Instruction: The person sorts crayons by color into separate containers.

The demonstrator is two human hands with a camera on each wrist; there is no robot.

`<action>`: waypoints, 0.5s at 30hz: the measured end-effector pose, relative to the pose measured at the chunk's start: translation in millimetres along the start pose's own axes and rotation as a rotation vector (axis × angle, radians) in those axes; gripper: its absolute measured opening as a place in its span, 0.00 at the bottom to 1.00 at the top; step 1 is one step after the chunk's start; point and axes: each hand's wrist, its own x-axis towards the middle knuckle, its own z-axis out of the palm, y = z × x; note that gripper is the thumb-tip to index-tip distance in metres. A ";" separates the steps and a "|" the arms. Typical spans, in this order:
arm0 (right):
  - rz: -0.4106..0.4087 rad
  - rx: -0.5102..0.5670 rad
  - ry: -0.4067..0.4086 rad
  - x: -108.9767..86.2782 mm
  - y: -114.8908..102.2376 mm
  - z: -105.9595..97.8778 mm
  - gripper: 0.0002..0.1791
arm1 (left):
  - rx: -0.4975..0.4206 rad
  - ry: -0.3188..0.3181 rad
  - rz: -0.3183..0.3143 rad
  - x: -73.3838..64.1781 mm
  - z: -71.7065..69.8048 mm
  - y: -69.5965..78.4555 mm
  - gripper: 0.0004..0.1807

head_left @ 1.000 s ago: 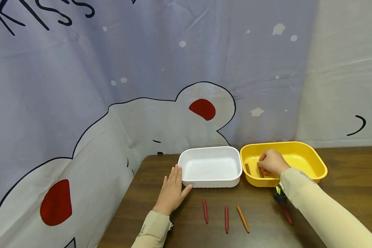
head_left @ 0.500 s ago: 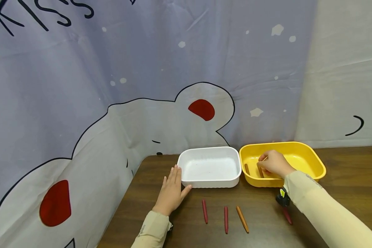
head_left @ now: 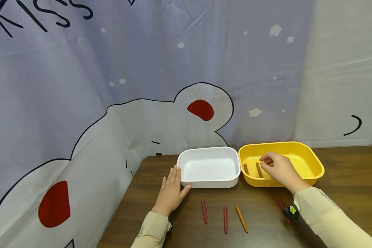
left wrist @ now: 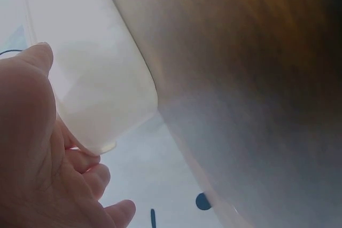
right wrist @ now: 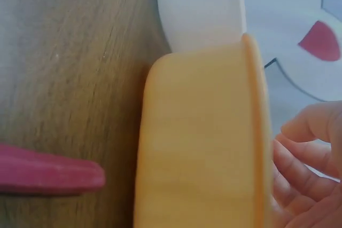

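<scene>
My left hand [head_left: 170,193] rests its straight fingers on the left front corner of a white tray [head_left: 209,185], thumb along the front side. The left wrist view shows that thumb at the rim of the white tray [left wrist: 101,78]. My right hand [head_left: 280,168] hovers over the yellow tray [head_left: 311,160], fingers loosely bent and holding nothing. Two brownish-orange crayons lie in the yellow tray: one crayon [head_left: 259,170] just left of my right fingertips, another crayon [head_left: 246,168] by the left wall. In the right wrist view, the fingers show behind the rim of the yellow tray [right wrist: 197,142].
On the wooden table [head_left: 260,237], a red crayon [head_left: 204,212], another red crayon [head_left: 225,219] and an orange crayon [head_left: 241,219] lie in front of the trays. A further red crayon [head_left: 280,204] is partly under the right wrist strap. A printed curtain [head_left: 142,62] hangs behind.
My right hand has let go of the brownish-orange crayon, leaving it in the yellow tray, and has drawn back slightly to the right. The left hand stays at the white tray.
</scene>
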 end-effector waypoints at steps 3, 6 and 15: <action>-0.042 -0.017 0.042 -7.0 -5.8 -4.6 0.07 | -0.004 0.003 -0.002 -0.4 -0.2 -0.3 0.42; -0.077 -0.040 0.065 -13.6 -10.4 -9.4 0.06 | -0.006 0.006 -0.001 -0.7 -0.4 -0.4 0.42; -0.107 -0.071 0.021 -37.9 -17.1 -18.8 0.06 | 0.011 0.009 0.001 -1.1 1.0 -0.7 0.42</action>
